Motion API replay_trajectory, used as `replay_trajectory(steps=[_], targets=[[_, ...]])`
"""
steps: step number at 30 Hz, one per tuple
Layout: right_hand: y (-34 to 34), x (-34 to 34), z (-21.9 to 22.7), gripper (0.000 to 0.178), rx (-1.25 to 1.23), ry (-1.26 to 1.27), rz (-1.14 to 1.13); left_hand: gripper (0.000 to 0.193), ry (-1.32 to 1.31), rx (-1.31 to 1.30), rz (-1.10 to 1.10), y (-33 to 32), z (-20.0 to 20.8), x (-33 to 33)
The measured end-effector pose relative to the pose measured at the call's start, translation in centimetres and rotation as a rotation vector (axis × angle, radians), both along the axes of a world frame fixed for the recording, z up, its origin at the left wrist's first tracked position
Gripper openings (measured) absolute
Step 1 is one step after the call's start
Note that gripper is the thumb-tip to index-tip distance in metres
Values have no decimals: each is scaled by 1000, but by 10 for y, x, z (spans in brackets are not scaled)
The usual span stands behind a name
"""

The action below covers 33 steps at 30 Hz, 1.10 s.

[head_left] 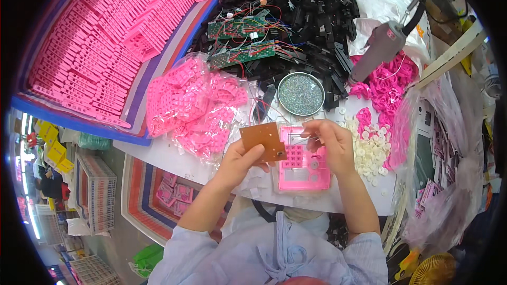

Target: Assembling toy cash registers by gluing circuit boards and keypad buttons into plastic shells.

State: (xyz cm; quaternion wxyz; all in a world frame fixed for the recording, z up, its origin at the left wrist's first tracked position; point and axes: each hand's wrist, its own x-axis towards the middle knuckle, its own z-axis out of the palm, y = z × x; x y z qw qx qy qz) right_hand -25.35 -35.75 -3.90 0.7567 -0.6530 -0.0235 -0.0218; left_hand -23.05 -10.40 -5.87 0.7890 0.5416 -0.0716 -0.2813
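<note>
My left hand (242, 161) is closed on a brown circuit board (262, 141), thumb on its face, and holds it tilted above the table. To its right, my right hand (334, 145) has its fingers curled together around what look like thin wires (310, 140), partly hidden by the fingers. Beneath both hands lies a pink plastic casing (303, 184) with a grid of square keys and a round speaker-like patch. The board overlaps the casing's left edge in view.
A round tin of tiny shiny pieces (301, 93) stands beyond the casing. Around lie bagged pink key parts (182, 106), black plastic parts (317, 16), wired green boards (243, 53), white discs (372, 150) and pink cords (391, 79). A grey power screwdriver (379, 47) hangs at right; a crate of pink casings (90, 55) stands left.
</note>
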Motion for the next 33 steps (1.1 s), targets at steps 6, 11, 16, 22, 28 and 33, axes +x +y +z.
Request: replay_trajectory(steps=[6, 11, 16, 22, 28, 33], targets=[[-1, -19, -13, 24, -71, 36, -76, 38, 65, -80, 103, -5, -3, -3], [4, -17, -9, 13, -113, 47, -31, 37, 55, -169, 65, -3, -10, -4], [0, -11, -11, 15, -52, 77, 177, 37, 81, -163, 67, -6, -14, -8], [17, -2, -14, 15, 75, -7, 182, 37, 23, -75, 30, -17, -8, -12], [10, -8, -17, 10, 249, 107, 53, 32, 39, -230, 76, -7, -26, -8], [11, -13, -13, 8, -265, -230, -264, 28, 30, -179, 187, -11, -21, -10]])
